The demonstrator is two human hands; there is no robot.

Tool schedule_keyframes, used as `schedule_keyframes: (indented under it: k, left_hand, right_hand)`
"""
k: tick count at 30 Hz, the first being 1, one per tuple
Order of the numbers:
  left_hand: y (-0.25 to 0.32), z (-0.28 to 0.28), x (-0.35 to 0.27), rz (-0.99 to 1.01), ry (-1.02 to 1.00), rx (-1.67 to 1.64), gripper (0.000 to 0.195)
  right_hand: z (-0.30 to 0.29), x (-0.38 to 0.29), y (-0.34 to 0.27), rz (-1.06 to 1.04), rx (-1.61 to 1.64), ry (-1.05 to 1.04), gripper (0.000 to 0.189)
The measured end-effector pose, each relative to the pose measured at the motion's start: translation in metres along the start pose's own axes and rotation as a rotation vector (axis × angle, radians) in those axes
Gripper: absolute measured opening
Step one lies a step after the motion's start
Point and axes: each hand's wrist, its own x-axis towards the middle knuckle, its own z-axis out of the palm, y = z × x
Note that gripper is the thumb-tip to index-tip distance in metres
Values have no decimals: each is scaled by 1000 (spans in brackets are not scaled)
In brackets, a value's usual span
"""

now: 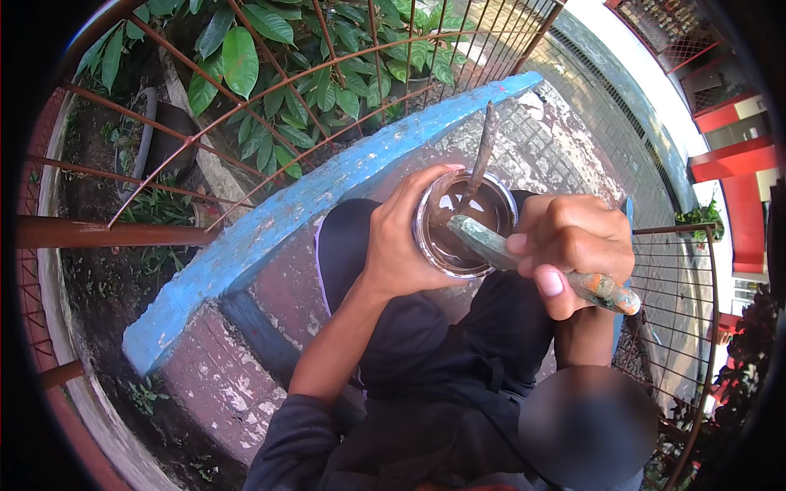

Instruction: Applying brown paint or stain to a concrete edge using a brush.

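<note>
My left hand [402, 236] is wrapped around the side of an open metal can [465, 270], above my lap. Brown liquid, which looks like paint, lies in the can. A thin brown-coated stick [487, 144] stands tilted in it and sticks out past the far rim. My right hand [574, 245] grips the handle of a paintbrush [482, 240], worn and stained green and orange. One end of the handle points out past my fingers; the other lies over the can's opening. Whether bristles are in the liquid cannot be told.
I sit on a worn concrete bench with a blue-painted edge [295, 202]. Rusty brown metal railings [116, 231] run at the left and top, with leafy plants [239, 61] behind them. At the right stands another metal fence [675, 294] beside a paved path [589, 80].
</note>
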Motion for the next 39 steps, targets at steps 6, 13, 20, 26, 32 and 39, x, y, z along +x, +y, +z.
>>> schedule_keyframes:
  k: [6, 13, 20, 26, 32, 39]
  left_hand:
    - [-10, -2, -2, -116, -14, -81, 111]
    - [-10, -4, 1, -100, 17, -54, 108]
    - [-13, -3, 0, -101, 1, -80, 109]
    - [-11, -3, 0, -98, 14, -59, 112]
    - [-8, -3, 1, -107, 18, -36, 109]
    - [-7, -2, 2, -90, 34, -50, 103]
  right_hand:
    - [-1, -21, 1, -45, 92, 260, 31]
    - [-2, -45, 19, -103, 145, 451, 31]
    - [9, -68, 32, -59, 214, 638, 33]
    - [13, -72, 33, 2, 162, 707, 33]
    - [15, -75, 32, 4, 155, 714, 34]
    - [10, -71, 27, 68, 121, 627, 34]
